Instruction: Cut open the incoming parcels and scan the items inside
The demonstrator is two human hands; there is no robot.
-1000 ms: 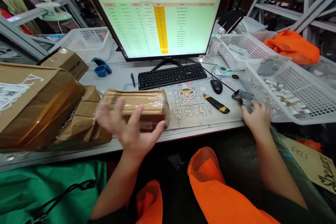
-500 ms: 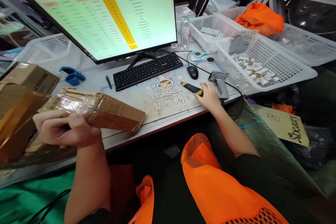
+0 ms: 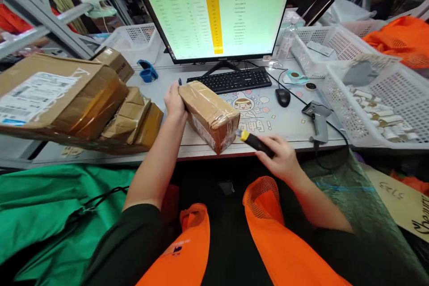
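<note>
A brown cardboard box [image 3: 214,107] wrapped in clear tape sits tilted at the front of the desk. My left hand [image 3: 174,100] grips its far left end, with the fingers partly hidden behind it. In my right hand [image 3: 281,156] is a black and yellow utility knife [image 3: 256,142]. The knife's tip is at the box's near right end face, by the taped edge; whether it touches cannot be made out. Under the box lies a desk mat [image 3: 288,123] with a cartoon figure.
Several cartons, one a large labelled carton [image 3: 60,94], crowd the left. Behind are a monitor [image 3: 241,18], keyboard [image 3: 234,81] and mouse [image 3: 283,97]. To the right stand a barcode scanner [image 3: 318,120] and a white basket [image 3: 355,129] of small bottles. A blue tape dispenser [image 3: 146,71] is back left.
My left hand has brought the box rightward from the cartons to the middle of the desk. My right hand has lifted the utility knife off the mat and moved it to the box's end.
</note>
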